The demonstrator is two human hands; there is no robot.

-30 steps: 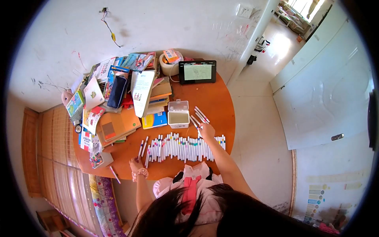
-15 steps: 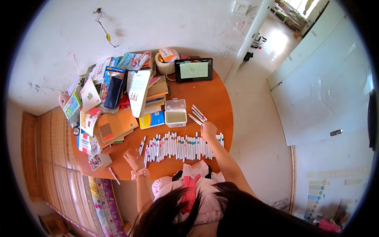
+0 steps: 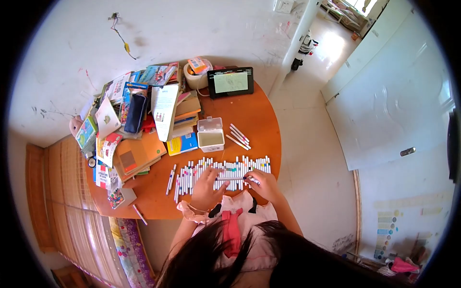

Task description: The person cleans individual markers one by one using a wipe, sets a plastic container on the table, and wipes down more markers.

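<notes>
A long row of white markers with coloured bands (image 3: 192, 174) lies side by side on the orange table (image 3: 259, 122). Over the row, my right hand (image 3: 263, 185) pinches one end of a marker held level (image 3: 233, 178). My left hand (image 3: 206, 188) is at that marker's other end, thumb and fingers apart. Several loose markers (image 3: 238, 136) lie behind the row on the right. Left of the row are more markers (image 3: 171, 179). An open clear-lidded box (image 3: 211, 139) stands behind the row.
Books and papers (image 3: 139, 156) are piled on the left, with a dark pencil case (image 3: 136, 113) on top. A tablet (image 3: 230, 82) stands at the back beside a white pot (image 3: 197, 80). Near the left front edge are a box of beads (image 3: 120, 197) and a marker (image 3: 140, 214).
My right hand has come back from the loose markers to the row, now with a marker. My left hand has moved right, over the row. The view has shifted slightly.
</notes>
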